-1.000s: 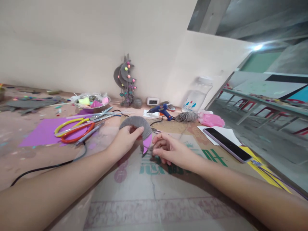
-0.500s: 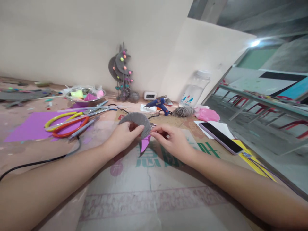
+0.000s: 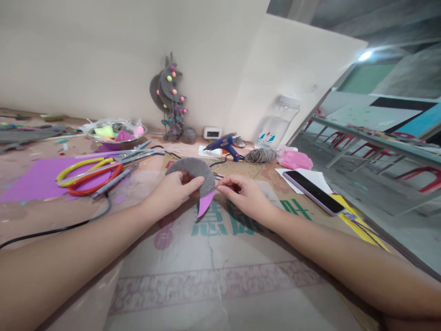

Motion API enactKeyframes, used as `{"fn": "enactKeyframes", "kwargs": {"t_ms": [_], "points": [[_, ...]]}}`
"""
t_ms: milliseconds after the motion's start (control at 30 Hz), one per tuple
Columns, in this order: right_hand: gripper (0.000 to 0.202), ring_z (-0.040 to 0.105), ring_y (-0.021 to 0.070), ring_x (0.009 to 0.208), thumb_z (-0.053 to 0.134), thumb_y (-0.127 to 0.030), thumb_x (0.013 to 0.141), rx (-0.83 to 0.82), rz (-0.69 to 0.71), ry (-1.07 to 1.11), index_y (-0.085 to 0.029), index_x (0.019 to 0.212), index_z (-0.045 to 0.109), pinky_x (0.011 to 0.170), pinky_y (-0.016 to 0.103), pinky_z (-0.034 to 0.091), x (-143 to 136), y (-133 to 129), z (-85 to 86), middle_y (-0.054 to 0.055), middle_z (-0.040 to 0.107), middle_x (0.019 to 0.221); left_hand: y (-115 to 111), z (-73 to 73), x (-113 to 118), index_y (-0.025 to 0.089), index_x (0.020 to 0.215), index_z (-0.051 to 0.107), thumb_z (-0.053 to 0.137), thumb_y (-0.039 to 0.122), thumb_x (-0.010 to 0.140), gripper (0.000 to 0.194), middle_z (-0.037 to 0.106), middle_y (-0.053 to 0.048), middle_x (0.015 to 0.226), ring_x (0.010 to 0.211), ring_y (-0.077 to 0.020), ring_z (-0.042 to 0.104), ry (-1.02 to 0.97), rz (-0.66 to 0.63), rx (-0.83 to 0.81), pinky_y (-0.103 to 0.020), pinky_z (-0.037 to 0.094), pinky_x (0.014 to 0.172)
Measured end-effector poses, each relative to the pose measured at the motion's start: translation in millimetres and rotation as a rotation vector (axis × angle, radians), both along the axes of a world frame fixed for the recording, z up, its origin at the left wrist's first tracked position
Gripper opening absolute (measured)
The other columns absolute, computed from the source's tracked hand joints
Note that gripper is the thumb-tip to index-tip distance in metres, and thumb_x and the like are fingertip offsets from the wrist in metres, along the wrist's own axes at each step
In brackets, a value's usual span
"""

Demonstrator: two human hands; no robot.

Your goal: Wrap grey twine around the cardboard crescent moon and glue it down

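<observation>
1. As I look in remotely, a grey-wrapped crescent (image 3: pixel 206 178) sits over printed cardboard (image 3: pixel 165 285), its long curve arching from far left down to a purple tip (image 3: pixel 206 203) pointing nearward.
2. The left hand (image 3: pixel 172 191), nearer, grips the inner curve; the crescent lies just left of the right hand (image 3: pixel 245 195), whose fingertips pinch together, on what I cannot tell.
3. Beyond are a blue glue gun (image 3: pixel 227 147) and coiled yarn (image 3: pixel 261 155); scissors (image 3: pixel 94 175) lie left, a phone (image 3: pixel 313 192) right; I see nothing blocking either hand.
</observation>
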State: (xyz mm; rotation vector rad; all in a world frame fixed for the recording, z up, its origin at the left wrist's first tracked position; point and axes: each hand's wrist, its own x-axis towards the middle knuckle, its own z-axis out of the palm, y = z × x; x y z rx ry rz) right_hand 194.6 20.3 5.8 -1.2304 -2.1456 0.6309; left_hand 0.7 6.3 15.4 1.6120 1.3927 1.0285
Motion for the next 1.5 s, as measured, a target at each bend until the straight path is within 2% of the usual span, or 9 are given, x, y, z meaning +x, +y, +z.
{"fn": "enactKeyframes", "kwargs": {"t_ms": [533,800,933,1033,1167,1267,1367,1500], "points": [[0.021,0.043,0.0096,0.056,0.052,-0.036,0.083,0.002,-0.005,0.024,-0.018,0.083,0.063,0.054,0.022,0.035,0,-1,1.5,-0.001,0.056,0.065,-2,3.2,0,0.016,0.057,0.061,0.057,0.035,0.074,0.026,0.056,0.001,0.05,0.042,-0.0111,0.043,0.025,-0.003,-0.052,-0.023,0.032,0.045],[0.02,0.047,0.0104,0.059,0.052,-0.033,0.082,-0.005,0.006,0.021,-0.017,0.082,0.064,0.056,0.022,0.037,-1,-2,2.3,0.0,0.059,0.068,-1,1.3,-2,0.016,0.059,0.062,0.057,0.037,0.073,0.026,0.063,-0.002,0.059,0.052,-0.0136,0.052,0.009,-0.029,-0.062,-0.024,0.037,0.051],[0.021,0.057,0.0134,0.075,0.048,-0.03,0.086,0.017,0.034,0.05,-0.019,0.087,0.065,0.069,0.025,0.042,0,0,2.4,0.002,0.065,0.082,1,-1.3,-1,0.017,0.06,0.062,0.058,0.035,0.073,0.023,0.063,-0.002,0.059,0.055,-0.0144,0.054,-0.054,-0.026,-0.057,-0.024,0.04,0.055],[0.027,0.058,0.0148,0.088,0.042,-0.033,0.089,0.061,0.001,0.105,-0.02,0.094,0.065,0.078,0.027,0.043,2,1,4.4,0.003,0.065,0.092,1,-2.8,-1,0.016,0.061,0.062,0.057,0.037,0.074,0.024,0.062,-0.002,0.059,0.058,-0.0148,0.055,-0.086,-0.033,-0.043,-0.024,0.041,0.057],[0.027,0.056,0.0136,0.081,0.043,-0.036,0.088,0.096,-0.026,0.123,-0.019,0.086,0.065,0.075,0.027,0.042,2,1,7.5,0.002,0.062,0.085,-1,-1.2,-2,0.016,0.058,0.058,0.058,0.038,0.075,0.028,0.059,0.0,0.056,0.05,-0.0117,0.051,-0.05,-0.027,-0.07,-0.023,0.039,0.052],[0.023,0.053,0.0122,0.071,0.049,-0.035,0.085,0.007,0.004,0.136,-0.018,0.079,0.063,0.067,0.025,0.041,-1,-1,8.5,0.001,0.059,0.076,-2,-1.3,-2,0.017,0.058,0.057,0.057,0.04,0.075,0.029,0.058,0.0,0.056,0.047,-0.0103,0.048,-0.027,-0.066,-0.042,-0.022,0.037,0.049],[0.022,0.05,0.011,0.064,0.051,-0.034,0.082,-0.073,0.035,0.165,-0.017,0.073,0.06,0.061,0.024,0.039,-5,-3,8.4,-0.001,0.056,0.069,0,-4.6,-2,0.017,0.057,0.056,0.054,0.043,0.077,0.033,0.057,0.0,0.056,0.05,-0.0109,0.048,-0.004,-0.093,0.039,-0.022,0.038,0.052],[0.022,0.05,0.0108,0.064,0.051,-0.036,0.082,-0.087,0.018,0.202,-0.018,0.073,0.059,0.062,0.023,0.04,-4,-2,7.5,-0.001,0.056,0.069,2,-7.7,-3,0.017,0.06,0.056,0.048,0.045,0.08,0.035,0.056,0.0,0.06,0.06,-0.0127,0.051,0.015,-0.166,0.089,-0.023,0.04,0.059]]}}
